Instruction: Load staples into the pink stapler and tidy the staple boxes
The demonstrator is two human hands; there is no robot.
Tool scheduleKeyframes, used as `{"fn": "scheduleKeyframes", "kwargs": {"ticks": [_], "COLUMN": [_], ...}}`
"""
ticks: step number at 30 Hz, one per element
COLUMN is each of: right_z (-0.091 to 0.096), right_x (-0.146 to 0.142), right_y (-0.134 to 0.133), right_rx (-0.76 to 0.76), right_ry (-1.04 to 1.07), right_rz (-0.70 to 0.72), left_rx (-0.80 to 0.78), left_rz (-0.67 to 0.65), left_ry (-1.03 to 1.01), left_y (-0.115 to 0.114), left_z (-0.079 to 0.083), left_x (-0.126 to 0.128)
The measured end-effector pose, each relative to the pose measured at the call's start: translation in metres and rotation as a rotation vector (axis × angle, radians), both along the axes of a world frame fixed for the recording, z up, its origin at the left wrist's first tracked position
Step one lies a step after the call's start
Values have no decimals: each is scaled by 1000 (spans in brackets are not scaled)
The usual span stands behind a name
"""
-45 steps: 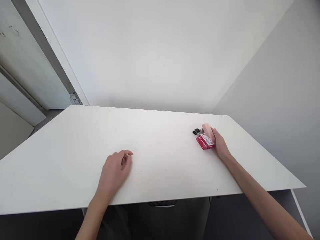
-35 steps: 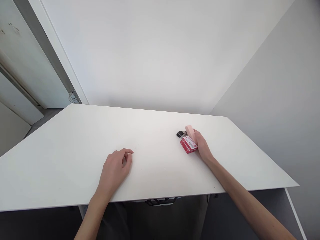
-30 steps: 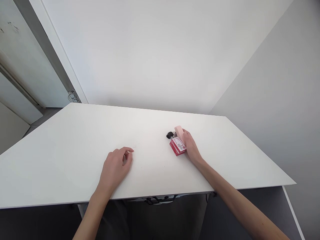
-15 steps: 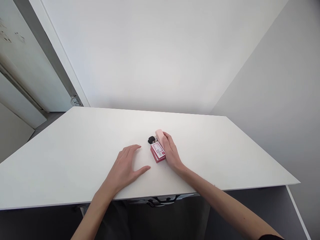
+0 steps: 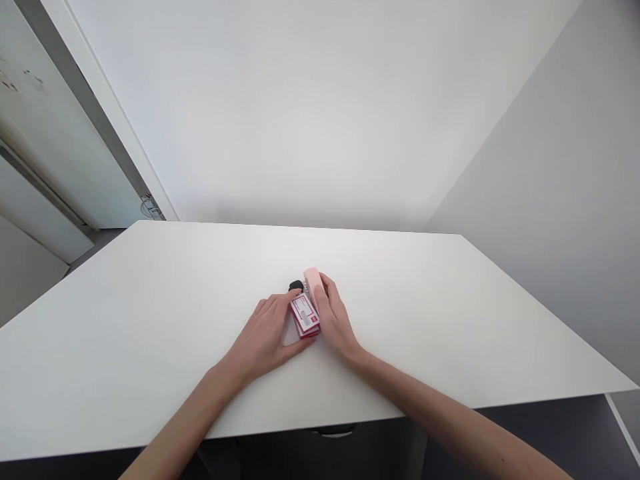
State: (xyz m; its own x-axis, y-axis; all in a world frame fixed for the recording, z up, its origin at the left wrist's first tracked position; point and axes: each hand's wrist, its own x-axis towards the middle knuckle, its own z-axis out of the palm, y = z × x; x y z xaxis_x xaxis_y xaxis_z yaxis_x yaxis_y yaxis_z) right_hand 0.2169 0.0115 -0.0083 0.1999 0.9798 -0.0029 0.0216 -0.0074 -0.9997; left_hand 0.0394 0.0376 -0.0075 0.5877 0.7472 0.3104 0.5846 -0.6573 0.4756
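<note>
Just red box [image 5: 305, 317]; label [image 5: 303, 311] illegible

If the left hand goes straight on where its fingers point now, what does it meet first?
Most likely the small red box: the left hand points at it from close by; contact is unclear.

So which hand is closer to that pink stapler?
Right. The right hand lies against the right side of the pink stapler, fingers touching it. The left hand sits beyond the red box, fingertips at that box.
</note>
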Motion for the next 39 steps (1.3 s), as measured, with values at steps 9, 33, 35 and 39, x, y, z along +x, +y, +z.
{"fn": "scheduleKeyframes", "kwargs": {"ticks": [9,33,35,39], "right_z": [-3,-6,-8,-11], "right_x": [-5,-5,-3,6], "right_y": [11,19,20,27], "right_rx": [23,-7,-13,45], "right_ry": [17,-58,-56,-91], "right_rz": [60,101,101,91], "left_rx": [-162,-182,-178,-170], "left_rz": [4,251,300,505], "left_ry": [-73,-143,-129,-103], "left_y": [38,43,46,47], "left_z": [-1,12,13,13], "left_x": [-29,-58,-71,-107]}}
